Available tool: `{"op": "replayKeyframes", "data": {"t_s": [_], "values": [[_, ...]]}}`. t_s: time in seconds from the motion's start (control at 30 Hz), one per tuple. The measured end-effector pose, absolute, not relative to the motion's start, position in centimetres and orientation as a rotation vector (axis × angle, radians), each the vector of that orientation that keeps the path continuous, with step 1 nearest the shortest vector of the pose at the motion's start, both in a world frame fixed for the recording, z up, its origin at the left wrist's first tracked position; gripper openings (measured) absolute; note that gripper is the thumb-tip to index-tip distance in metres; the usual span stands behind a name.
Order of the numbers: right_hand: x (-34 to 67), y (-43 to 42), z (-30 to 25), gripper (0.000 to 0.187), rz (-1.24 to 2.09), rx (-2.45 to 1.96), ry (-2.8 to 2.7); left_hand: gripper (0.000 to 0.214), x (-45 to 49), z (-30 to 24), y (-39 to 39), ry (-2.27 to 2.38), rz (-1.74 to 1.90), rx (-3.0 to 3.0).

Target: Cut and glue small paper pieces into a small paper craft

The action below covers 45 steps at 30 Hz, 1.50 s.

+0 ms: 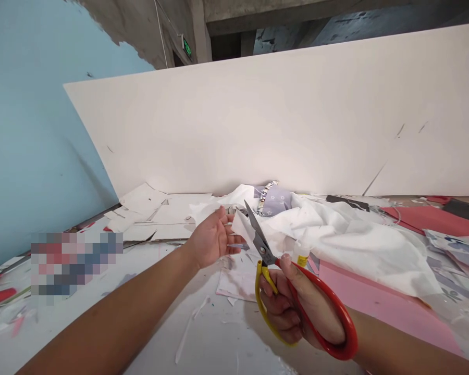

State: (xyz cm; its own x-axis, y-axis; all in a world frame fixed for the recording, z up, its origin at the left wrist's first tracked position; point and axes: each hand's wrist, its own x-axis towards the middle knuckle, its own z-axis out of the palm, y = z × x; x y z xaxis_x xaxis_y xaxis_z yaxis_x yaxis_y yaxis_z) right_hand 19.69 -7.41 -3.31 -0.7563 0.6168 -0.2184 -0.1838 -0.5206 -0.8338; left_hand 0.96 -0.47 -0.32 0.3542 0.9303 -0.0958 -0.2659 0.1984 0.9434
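Observation:
My right hand (pixel 285 302) grips a pair of scissors (pixel 262 250) with one red and one yellow handle loop. The dark blades point up and away, slightly parted. To the left, my left hand (pixel 214 237) is open, palm turned inward and fingers apart. A small white paper piece (pixel 244 228) lies between its fingertips and the blades; I cannot tell whether the blades touch it. Behind the hands are crumpled white sheeting (pixel 344 234) and a lavender patterned piece (pixel 279 200) with a frilled strip. A small bottle with a yellow label (pixel 301 255) stands beside the scissors.
A tall white board (pixel 277 120) rises behind the worktable (pixel 160 333). Cardboard pieces (pixel 172 211) lie at the back left. Pink paper (pixel 379 297) and red sheets (pixel 433 219) are on the right. Thin paper scraps (pixel 189 328) are scattered in front; a blue wall borders the left.

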Motion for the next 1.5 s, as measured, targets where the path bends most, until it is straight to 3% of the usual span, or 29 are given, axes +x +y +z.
{"op": "replayKeyframes", "data": {"t_s": [0.2,0.47,0.7,0.9,1.5], "values": [[19.7,-7.0,-3.5,0.057,2.247,-0.665,-1.103,0.021,2.3,-0.3,-2.3,0.762,1.029,0.889],[19.7,-7.2,-3.7,0.054,2.235,-0.684,-1.124,0.015,3.3,-0.2,-3.1,0.914,1.261,1.081],[19.6,-7.5,-3.8,0.056,2.219,-0.731,-1.162,0.019,3.6,0.1,-4.0,0.948,1.254,1.273],[19.8,-7.4,-4.1,0.055,2.156,-0.792,-1.241,0.007,3.1,0.5,-3.8,1.06,1.243,1.297],[20.1,-8.2,-4.1,0.047,1.736,-0.878,-1.661,0.023,2.5,1.0,-3.4,1.063,1.37,1.235]]}}
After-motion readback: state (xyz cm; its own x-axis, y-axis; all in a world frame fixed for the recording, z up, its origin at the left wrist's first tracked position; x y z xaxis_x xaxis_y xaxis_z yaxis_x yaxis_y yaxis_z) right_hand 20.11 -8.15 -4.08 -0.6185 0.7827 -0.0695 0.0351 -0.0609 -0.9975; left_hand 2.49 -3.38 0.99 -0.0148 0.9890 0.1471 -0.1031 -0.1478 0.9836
